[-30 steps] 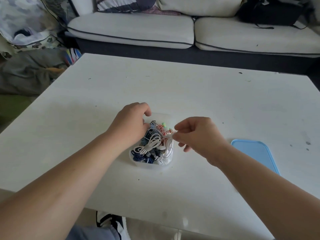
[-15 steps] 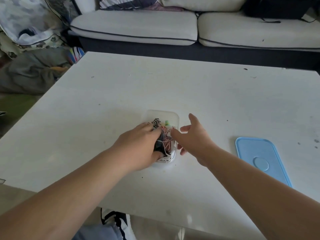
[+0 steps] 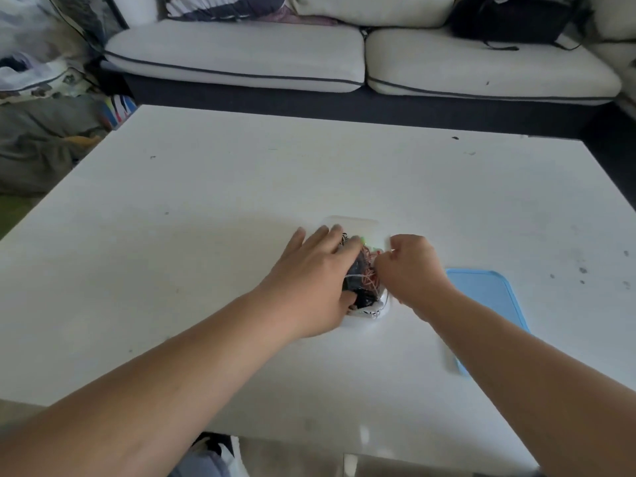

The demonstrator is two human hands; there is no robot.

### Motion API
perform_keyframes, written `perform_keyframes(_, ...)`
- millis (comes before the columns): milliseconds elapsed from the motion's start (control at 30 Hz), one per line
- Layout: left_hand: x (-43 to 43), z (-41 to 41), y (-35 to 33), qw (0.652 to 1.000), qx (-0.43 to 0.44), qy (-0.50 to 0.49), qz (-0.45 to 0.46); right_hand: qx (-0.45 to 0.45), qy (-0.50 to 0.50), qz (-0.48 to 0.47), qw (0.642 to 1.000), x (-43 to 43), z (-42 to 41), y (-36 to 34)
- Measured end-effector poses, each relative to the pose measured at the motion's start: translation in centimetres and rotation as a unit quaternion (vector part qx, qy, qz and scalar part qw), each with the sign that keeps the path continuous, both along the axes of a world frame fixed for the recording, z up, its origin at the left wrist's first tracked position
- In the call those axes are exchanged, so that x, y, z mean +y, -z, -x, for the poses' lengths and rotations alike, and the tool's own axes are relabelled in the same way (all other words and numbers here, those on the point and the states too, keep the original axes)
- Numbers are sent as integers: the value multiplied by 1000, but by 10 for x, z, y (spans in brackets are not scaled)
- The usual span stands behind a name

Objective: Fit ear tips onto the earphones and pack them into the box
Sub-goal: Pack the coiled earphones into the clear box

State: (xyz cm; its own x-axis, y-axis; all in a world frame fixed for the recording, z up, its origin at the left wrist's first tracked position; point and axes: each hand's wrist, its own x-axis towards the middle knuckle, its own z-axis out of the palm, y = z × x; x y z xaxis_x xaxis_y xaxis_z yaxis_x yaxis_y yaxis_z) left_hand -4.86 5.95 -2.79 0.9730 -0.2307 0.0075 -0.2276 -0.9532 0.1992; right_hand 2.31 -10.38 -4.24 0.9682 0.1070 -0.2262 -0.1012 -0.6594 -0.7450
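Box (image 3: 354,222) central on table (image 3: 241,187) | left hand (image 3: 309,280) flat on earphones (image 3: 362,275) | right hand (image 3: 409,270): grip unclear

Soft, flat daylight all over. The white rectangular tabletop (image 3: 206,201) reads bright and a touch washed out, with a faint sheen at its near edge. A diffuse shadow pools on it just left of the left hand (image 3: 309,280). The right hand (image 3: 409,270) smears with motion, and so does the near corner of the light blue plastic lid (image 3: 488,297). The pale cushioned sofa (image 3: 241,60) bows along the far edge, and the far left corner goes streaky.
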Motion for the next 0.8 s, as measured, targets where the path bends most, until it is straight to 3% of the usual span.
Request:
perform_keyframes(100, -19, -4, -1, 998, -5, 39, 56, 21, 28, -23, 999, -18, -6, -1)
perform_keyframes(267, -36, -24, 5, 998, 47, 21, 31, 13, 41, -68, 997, -47, -7, -16)
perform_keyframes(433, -43, -35, 7, 994, 105, 14, -28, -5, 95, -4, 995, -92, -7, -9)
perform_keyframes(700, -48, -38, -16, 987, 159, -15, 0, -34, 76, 60, 995, -124, 0, 6)
perform_keyframes(733, -51, -36, -22, 989, 149, -8, 14, -22, 69, 85, 994, -130, 0, 6)
perform_keyframes(800, -58, -28, -31, 998, 44, -9, 54, -3, 47, 163, 985, -139, -1, 4)
